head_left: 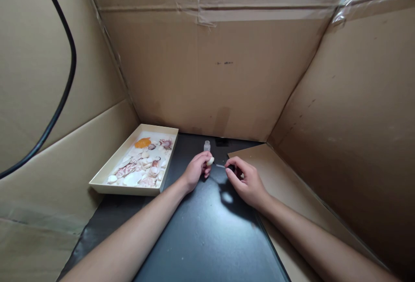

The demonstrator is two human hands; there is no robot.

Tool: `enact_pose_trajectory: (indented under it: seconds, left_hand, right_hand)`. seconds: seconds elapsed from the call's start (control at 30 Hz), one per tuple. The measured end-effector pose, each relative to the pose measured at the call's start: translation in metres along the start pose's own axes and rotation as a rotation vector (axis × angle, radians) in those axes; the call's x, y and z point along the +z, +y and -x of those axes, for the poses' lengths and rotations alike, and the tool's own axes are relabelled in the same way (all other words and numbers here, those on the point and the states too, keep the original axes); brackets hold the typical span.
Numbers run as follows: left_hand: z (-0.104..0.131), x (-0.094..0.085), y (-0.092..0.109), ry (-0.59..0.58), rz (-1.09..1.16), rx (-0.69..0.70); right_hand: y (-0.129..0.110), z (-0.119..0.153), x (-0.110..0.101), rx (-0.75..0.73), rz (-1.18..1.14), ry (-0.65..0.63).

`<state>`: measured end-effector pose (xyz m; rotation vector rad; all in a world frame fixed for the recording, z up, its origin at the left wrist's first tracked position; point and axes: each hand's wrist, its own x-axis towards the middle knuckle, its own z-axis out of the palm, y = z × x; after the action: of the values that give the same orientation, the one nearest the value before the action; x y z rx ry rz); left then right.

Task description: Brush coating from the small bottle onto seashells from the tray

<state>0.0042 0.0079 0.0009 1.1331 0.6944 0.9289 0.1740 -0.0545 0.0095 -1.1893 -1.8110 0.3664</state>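
Near the middle of the dark table, my left hand (197,171) pinches a small whitish shell (210,161) between its fingertips. To its right, my right hand (247,181) is closed round a dark cap (231,168), from which a thin, pale applicator (220,166) points left toward the shell. A small gap seems to separate the applicator's tip from the shell. Just beyond my left hand stands a small clear bottle (207,145), upright and without a cap; its lower part is hidden behind my fingers.
At the left sits a cream tray (126,190) holding several shells and an orange piece (142,142). A flat cardboard sheet (275,174) lies under my right arm. Cardboard walls (201,78) enclose the dark table (194,238). A black cable (71,57) hangs at upper left.
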Motion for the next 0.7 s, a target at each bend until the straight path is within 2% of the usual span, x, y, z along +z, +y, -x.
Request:
enact_pose_trajectory:
  seconds: [0.13, 0.3, 0.4, 0.57, 0.7]
  left_hand:
    - [0.0010, 0.0007, 0.0010, 0.004, 0.002, -0.005]
    - [0.0012, 0.0004, 0.0009, 0.000, 0.001, -0.009]
    - [0.0007, 0.0001, 0.0002, 0.001, -0.002, -0.009]
    - [0.0001, -0.0002, 0.0002, -0.010, -0.006, -0.007]
    - [0.0002, -0.0001, 0.0005, -0.006, -0.011, -0.006]
  right_hand:
    - [0.0003, -0.0002, 0.0001, 0.009, -0.004, 0.066]
    - [0.0024, -0.0001, 0.0007, 0.045, 0.037, 0.023]
    - [0.0028, 0.0001, 0.0008, 0.039, 0.021, 0.065]
    - [0.0021, -0.0003, 0.0012, 0.033, 0.037, 0.027]
    - [0.0023, -0.0005, 0.0014, 0.025, 0.020, 0.072]
